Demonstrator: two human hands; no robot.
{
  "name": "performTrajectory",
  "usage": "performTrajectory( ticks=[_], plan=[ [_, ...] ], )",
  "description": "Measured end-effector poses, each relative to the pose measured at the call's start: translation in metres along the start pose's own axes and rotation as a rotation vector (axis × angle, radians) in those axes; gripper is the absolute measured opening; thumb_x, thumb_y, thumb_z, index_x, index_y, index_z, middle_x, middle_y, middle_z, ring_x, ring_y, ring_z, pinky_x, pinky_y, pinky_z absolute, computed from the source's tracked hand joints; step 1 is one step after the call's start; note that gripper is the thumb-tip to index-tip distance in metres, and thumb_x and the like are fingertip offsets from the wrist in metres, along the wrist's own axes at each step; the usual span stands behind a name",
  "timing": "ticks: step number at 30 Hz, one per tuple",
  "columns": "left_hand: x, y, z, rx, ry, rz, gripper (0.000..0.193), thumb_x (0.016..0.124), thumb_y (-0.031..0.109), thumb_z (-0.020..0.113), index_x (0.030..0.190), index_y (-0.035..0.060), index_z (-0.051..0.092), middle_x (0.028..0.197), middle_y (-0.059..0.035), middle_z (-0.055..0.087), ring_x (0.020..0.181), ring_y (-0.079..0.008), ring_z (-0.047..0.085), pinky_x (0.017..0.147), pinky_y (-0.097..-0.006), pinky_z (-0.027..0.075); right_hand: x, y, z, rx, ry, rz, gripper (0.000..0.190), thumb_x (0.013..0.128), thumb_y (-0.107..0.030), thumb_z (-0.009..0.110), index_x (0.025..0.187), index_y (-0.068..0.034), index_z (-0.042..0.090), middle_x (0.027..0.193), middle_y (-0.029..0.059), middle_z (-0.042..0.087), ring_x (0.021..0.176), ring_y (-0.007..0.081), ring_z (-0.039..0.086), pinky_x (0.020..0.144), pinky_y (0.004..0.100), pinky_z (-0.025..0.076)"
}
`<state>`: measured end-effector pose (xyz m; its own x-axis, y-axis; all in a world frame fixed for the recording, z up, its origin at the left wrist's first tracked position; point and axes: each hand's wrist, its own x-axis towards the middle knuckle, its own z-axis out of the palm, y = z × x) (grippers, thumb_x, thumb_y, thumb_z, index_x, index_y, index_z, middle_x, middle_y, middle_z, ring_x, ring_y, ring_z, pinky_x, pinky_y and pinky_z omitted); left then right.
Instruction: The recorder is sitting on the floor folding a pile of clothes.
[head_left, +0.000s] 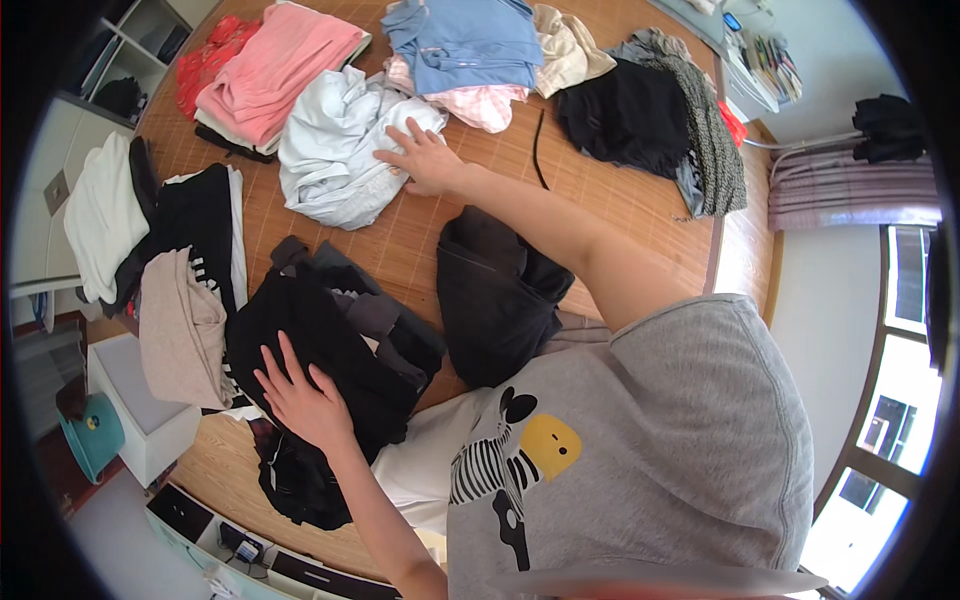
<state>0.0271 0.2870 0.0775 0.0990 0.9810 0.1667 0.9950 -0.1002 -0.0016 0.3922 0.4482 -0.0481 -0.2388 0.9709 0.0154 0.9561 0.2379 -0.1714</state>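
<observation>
My left hand (301, 401) lies with its fingers spread on the black folded garments (322, 330) nearest me at the left. My right hand (421, 159) reaches across the mat and rests, fingers apart, on the right side of a crumpled pale blue-white garment (337, 150). Between my arms sits a bundled dark garment (495, 300). Behind the pale one are a pink folded garment (289, 67) and a blue garment (472, 45) on top of pink checked cloth (480, 105).
Folded clothes, including a beige one (184, 322) and a white one (109, 217), line the left side. Black clothes (626, 116) and a patterned cloth (716, 142) lie far right, with a black strap (538, 150) nearby. A white box (142, 405) stands at the left.
</observation>
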Motion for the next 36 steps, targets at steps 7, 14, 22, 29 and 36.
performTrajectory(
  ticks=[7,14,22,29,36],
  plan=[
    [0.0,-0.003,0.001,0.015,-0.031,0.011,0.053,0.1,0.031,0.039,0.153,0.0308,0.036,0.157,-0.0059,0.035,0.142,-0.0402,0.034,0.11,-0.0565,0.034,-0.021,-0.01,0.002,0.088,0.002,0.053,0.08,0.074,-0.024,0.074,0.147,-0.028,0.042,0.16,0.0124,0.023,0.146,0.0478,0.018,0.11,0.0586,0.037],
    [0.0,-0.001,0.001,0.023,-0.044,0.017,0.053,0.1,0.031,0.038,0.154,0.0311,0.034,0.158,-0.0066,0.034,0.142,-0.0407,0.034,0.111,-0.0561,0.033,-0.04,0.003,0.006,0.346,0.002,-0.041,0.069,0.08,-0.024,0.071,0.144,-0.024,0.046,0.161,0.0091,0.022,0.149,0.0388,0.018,0.114,0.0469,0.038],
    [0.0,-0.001,-0.002,0.022,-0.042,0.009,0.054,0.099,0.029,0.041,0.153,0.0308,0.035,0.158,-0.0063,0.033,0.142,-0.0404,0.033,0.112,-0.0553,0.032,-0.075,0.026,-0.014,0.401,0.527,0.057,0.046,0.077,-0.004,0.067,0.121,-0.015,0.065,0.141,0.0149,0.049,0.128,0.0385,0.045,0.102,0.0466,0.043],
    [0.005,0.008,-0.007,0.033,-0.041,0.005,0.056,0.097,0.028,0.044,0.153,0.0299,0.036,0.158,-0.0067,0.033,0.143,-0.04,0.033,0.112,-0.0543,0.031,-0.036,0.112,-0.014,0.471,0.752,0.871,0.061,0.08,-0.027,0.069,0.138,-0.024,0.054,0.138,0.032,0.037,0.124,0.0468,0.046,0.101,0.0504,0.044],
    [0.003,0.006,-0.007,0.042,-0.082,-0.006,0.057,0.096,0.028,0.044,0.153,0.0288,0.037,0.158,-0.0076,0.033,0.143,-0.0409,0.032,0.113,-0.0541,0.03,0.023,0.102,-0.009,0.606,0.596,0.73,0.058,0.078,-0.033,0.07,0.134,-0.024,0.057,0.145,0.0297,0.037,0.112,0.0488,0.058,0.097,0.046,0.05]
  ],
)
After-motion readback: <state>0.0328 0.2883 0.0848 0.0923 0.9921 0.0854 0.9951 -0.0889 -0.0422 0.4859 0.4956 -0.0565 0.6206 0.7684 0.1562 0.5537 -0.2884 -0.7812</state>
